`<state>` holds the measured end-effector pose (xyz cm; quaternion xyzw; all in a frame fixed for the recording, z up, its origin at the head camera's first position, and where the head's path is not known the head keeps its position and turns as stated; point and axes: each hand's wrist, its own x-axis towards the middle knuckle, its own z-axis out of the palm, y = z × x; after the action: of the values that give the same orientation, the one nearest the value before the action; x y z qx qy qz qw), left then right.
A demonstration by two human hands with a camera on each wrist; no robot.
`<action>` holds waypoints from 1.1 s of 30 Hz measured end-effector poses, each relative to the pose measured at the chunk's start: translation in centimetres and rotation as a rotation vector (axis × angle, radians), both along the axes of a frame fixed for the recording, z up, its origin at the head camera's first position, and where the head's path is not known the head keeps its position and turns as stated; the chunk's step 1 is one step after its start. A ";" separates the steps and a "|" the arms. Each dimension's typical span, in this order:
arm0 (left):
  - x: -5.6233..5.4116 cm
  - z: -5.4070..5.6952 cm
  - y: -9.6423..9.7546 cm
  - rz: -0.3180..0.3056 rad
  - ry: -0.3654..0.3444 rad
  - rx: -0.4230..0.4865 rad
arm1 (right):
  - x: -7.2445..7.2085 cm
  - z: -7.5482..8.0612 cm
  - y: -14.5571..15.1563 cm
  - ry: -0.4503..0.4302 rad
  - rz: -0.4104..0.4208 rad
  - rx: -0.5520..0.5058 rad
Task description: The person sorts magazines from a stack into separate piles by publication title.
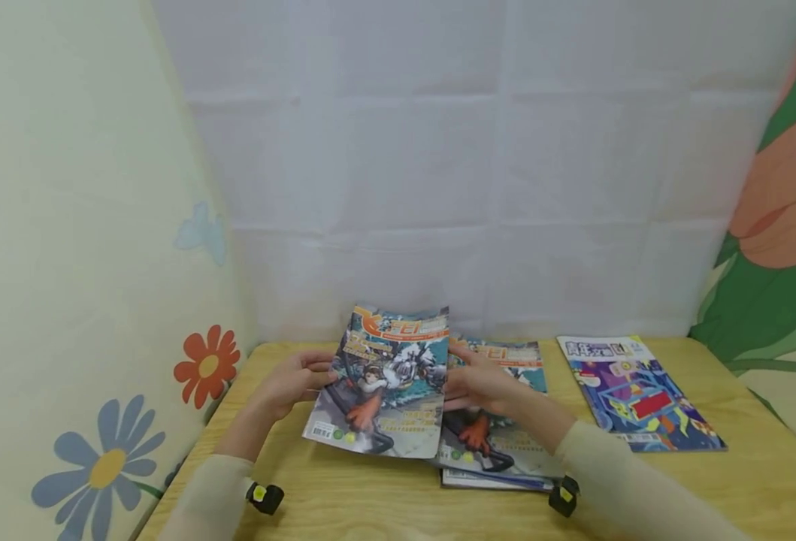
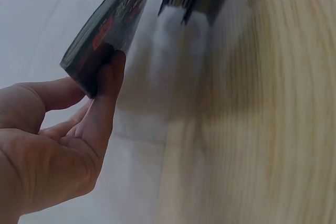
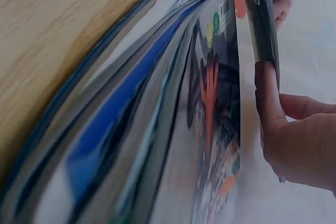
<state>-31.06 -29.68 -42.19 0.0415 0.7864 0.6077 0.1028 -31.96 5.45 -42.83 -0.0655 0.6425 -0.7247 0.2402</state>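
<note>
A magazine (image 1: 387, 387) with a grey-teal illustrated cover and an orange title strip is held up between both hands, tilted toward me. My left hand (image 1: 296, 385) pinches its left edge, thumb on one face and fingers on the other, as the left wrist view shows on the magazine's dark edge (image 2: 113, 30). At the opposite edge, my right hand (image 1: 482, 383) grips it between thumb and fingers. Below and to the right lies a stack of magazines (image 1: 506, 447), its top cover bearing the same picture. In the right wrist view the held magazine (image 3: 261, 22) stands apart from that stack (image 3: 215, 93).
Another magazine (image 1: 641, 398), purple and colourful, lies on the wooden table (image 1: 357, 503) to the right of the stack. A white cloth (image 1: 492, 165) hangs behind the table. Flower-printed panels (image 1: 100, 263) stand at the sides.
</note>
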 end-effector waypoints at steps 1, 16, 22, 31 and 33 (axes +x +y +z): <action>0.0 -0.1 -0.4 0.004 -0.006 -0.010 | -0.1 -0.1 -0.5 -0.013 -0.001 -0.005; 0.6 -0.8 -6.6 0.017 -0.109 -0.255 | -0.7 -1.3 -7.4 -0.155 0.018 0.010; 0.4 -1.1 -7.4 0.055 -0.138 -0.305 | -1.0 -1.1 -9.0 -0.160 0.012 0.058; 0.4 -1.3 -7.5 0.098 -0.133 -0.399 | -1.2 -0.9 -9.8 -0.158 0.004 0.123; 0.4 -1.2 -7.5 0.102 -0.130 -0.421 | -1.2 -0.9 -9.9 -0.150 0.004 0.136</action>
<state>-30.61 -37.22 -43.44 -0.0602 0.8888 0.4357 0.1288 -33.17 -4.43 -43.73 0.0041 0.6702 -0.6820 0.2928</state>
